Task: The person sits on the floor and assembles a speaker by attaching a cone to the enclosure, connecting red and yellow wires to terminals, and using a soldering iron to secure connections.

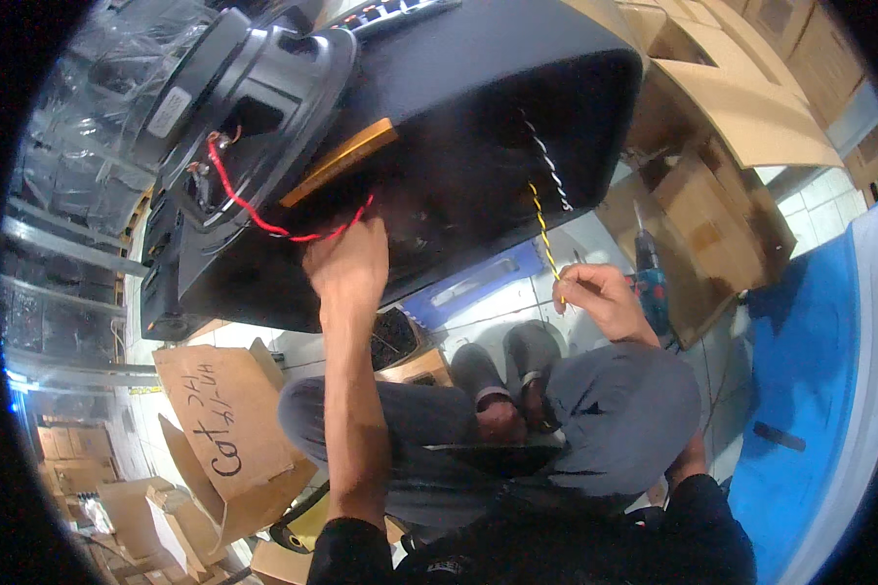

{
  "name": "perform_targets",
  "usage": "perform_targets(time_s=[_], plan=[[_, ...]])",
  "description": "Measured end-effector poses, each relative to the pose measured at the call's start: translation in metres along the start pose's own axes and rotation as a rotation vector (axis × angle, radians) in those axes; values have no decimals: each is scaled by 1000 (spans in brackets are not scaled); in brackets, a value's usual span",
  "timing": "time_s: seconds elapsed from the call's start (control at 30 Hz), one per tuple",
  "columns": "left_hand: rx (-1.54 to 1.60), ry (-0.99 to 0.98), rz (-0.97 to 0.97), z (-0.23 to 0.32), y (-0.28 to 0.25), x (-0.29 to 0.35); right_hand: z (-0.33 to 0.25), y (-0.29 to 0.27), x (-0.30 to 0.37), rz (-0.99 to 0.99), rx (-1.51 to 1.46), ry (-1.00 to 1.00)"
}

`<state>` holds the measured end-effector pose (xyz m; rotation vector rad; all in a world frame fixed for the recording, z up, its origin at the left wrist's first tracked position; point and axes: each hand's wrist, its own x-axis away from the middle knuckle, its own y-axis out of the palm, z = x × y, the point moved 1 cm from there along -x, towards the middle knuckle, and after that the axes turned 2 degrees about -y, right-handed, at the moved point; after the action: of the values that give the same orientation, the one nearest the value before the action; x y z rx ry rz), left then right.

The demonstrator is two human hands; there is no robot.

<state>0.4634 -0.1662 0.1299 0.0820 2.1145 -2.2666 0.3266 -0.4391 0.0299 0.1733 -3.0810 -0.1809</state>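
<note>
White floor tiles (483, 310) show below a black cabinet (498, 78), where a speaker driver (268, 78) rests at eleven o'clock, its red wire (232, 200) running to the left hand (349, 255) at ten, whose fingers are hidden, so I can't tell their grip, while the right hand (605, 297) at three pinches a yellow-and-black twisted wire (542, 226) at two. I'd keep that wire slack so its hidden end isn't tugged. A pale label (169, 111) marks the driver, black handwriting (226, 458) a carton (187, 375) at eight.

I see white floor tiles (144, 414) at eight o'clock, metal rails (73, 247) at nine, plastic-wrapped stacks (90, 117) at ten, a blue surface (800, 478) at four.
</note>
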Motion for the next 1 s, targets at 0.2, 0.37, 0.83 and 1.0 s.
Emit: perform_targets(time_s=[0.2, 0.37, 0.83, 1.0], plan=[[816, 119, 77, 56, 24, 101, 9, -1, -5, -40, 29, -17], [1037, 144, -90, 82, 52, 101, 13, 3, -5, -43, 0, -3], [1056, 176, -290, 91, 71, 102, 6, 5, -5, -21, 327, -120], [1197, 76, -500, 81, 74, 93, -4, -4, -11, -76, 452, -130]])
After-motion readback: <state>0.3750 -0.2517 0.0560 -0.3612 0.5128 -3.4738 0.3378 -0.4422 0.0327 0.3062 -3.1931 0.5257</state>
